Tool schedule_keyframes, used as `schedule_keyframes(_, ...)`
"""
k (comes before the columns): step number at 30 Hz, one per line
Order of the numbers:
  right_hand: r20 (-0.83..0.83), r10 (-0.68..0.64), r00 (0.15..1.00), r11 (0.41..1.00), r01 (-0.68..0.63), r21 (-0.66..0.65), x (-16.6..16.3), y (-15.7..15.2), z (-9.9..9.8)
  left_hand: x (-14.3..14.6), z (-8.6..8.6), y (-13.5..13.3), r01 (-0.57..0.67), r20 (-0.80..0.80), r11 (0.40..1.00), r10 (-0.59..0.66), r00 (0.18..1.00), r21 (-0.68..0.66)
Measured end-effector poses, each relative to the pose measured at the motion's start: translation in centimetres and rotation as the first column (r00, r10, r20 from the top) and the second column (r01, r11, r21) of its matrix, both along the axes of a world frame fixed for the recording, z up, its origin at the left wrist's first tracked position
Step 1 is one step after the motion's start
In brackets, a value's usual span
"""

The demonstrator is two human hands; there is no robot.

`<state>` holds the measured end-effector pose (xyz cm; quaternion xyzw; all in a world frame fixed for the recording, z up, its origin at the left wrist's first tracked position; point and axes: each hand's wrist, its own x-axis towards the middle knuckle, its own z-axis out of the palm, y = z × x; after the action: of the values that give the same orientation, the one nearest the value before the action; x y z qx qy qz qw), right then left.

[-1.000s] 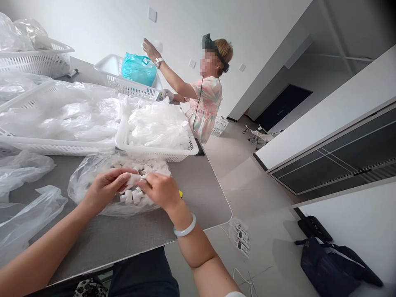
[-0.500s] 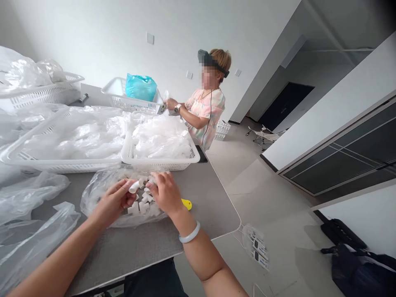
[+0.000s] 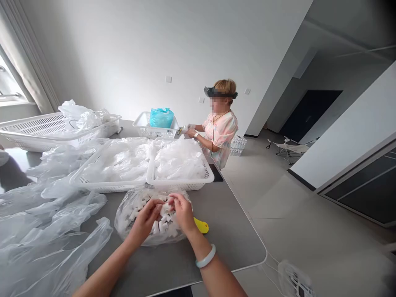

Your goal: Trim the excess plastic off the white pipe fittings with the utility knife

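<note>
In the head view, the left hand (image 3: 144, 220) and right hand (image 3: 183, 213) curl narrowly together, pinching a small white piece (image 3: 166, 209) between them, over a clear plastic bag (image 3: 123, 218) of such pieces on the grey desk (image 3: 222, 243), with a yellow plastic object (image 3: 201, 225) at their four o'clock.

"Report on the hands?"

"Left hand (image 3: 144, 220) and right hand (image 3: 182, 212) pinch a small white piece (image 3: 166, 208) above a clear plastic bag (image 3: 126, 220) of similar pieces."

"Around the bag?"

"Yellow plastic object (image 3: 201, 225) just right of it, on the grey desk (image 3: 229, 243); white basket (image 3: 179, 184) of plastic film just behind it."
</note>
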<state>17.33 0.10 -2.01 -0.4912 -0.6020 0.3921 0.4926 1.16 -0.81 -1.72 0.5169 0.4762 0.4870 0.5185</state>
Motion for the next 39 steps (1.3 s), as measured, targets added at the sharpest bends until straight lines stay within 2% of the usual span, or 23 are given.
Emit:
schedule_keyframes(3,0.119,0.108,0.987,0.973,-0.129,0.191,-0.7,-0.6,-0.2,-0.2,-0.5,0.7,-0.004,0.012,0.995,0.005,1.0,-0.095)
schedule_keyframes(5,0.199,0.161,0.967,0.954,-0.204,0.22,-1.5,-1.0,-0.8,-0.2,-0.7,0.8,-0.02,0.007,0.992,0.021,1.0,-0.126)
schedule_keyframes(8,0.219,0.086,0.972,0.974,-0.128,0.184,-2.3,-1.2,-1.9,0.0,-0.7,0.5,-0.08,-0.013,0.992,0.079,0.997,-0.096)
schedule_keyframes(11,0.194,0.038,0.98,0.991,-0.062,0.12,-2.2,-1.1,-2.4,0.3,-0.6,-0.4,-0.143,-0.046,0.99,0.143,0.989,-0.001)
schedule_keyframes(13,0.177,0.064,0.982,0.992,-0.082,0.097,-2.0,-1.1,-2.4,0.5,-0.8,-1.1,-0.185,-0.17,0.972,0.209,0.963,0.142)
schedule_keyframes(16,0.159,0.061,0.985,0.996,-0.071,0.056,-1.9,-1.3,-2.2,0.4,-1.6,-2.2,-0.24,-0.365,0.91,0.362,0.858,0.338)
schedule_keyframes(19,0.186,0.035,0.982,0.999,-0.029,-0.036,-2.0,-1.4,-2.0,-0.4,-1.3,-2.4,-0.3,-0.425,0.876,0.452,0.784,0.379)
schedule_keyframes(21,0.201,0.053,0.978,0.998,-0.044,-0.049,-2.1,-1.4,-2.0,-1.9,0.6,-1.3,-0.303,-0.464,0.862,0.481,0.744,0.407)
schedule_keyframes(22,0.202,0.067,0.977,0.998,-0.062,-0.032,-2.1,-1.4,-2.0,-3.0,2.0,-0.3,-0.263,-0.516,0.855,0.487,0.705,0.447)
schedule_keyframes(24,0.204,0.088,0.975,0.996,-0.093,0.013,-2.2,-1.4,-2.0,-5.9,5.5,2.5,-0.258,-0.612,0.845,0.52,0.596,0.468)
schedule_keyframes(26,0.213,0.093,0.973,0.993,-0.105,0.046,-2.2,-1.4,-2.0,-9.1,8.9,6.0,-0.305,-0.631,0.831,0.552,0.545,0.465)
schedule_keyframes(28,0.224,0.093,0.97,0.991,-0.111,0.072,-2.2,-1.3,-2.0,-11.7,11.4,9.3,-0.324,-0.656,0.835,0.55,0.517,0.444)
schedule_keyframes(30,0.238,0.095,0.967,0.987,-0.122,0.101,-2.1,-1.2,-1.8,-13.5,12.6,11.7,-0.33,-0.68,0.852,0.524,0.513,0.407)
schedule_keyframes(32,0.253,0.093,0.963,0.982,-0.131,0.135,-1.9,-1.1,-1.8,-14.5,13.1,13.0,-0.339,-0.69,0.865,0.5,0.523,0.37)
schedule_keyframes(36,0.233,0.091,0.968,0.982,-0.126,0.14,-1.3,-0.8,-2.0,-15.6,14.2,13.5,-0.37,-0.643,0.868,0.495,0.584,0.333)
schedule_keyframes(39,0.116,0.145,0.983,0.988,-0.151,0.042,-1.0,-0.5,-1.6,-16.2,15.4,12.9,-0.388,-0.543,0.868,0.497,0.677,0.311)
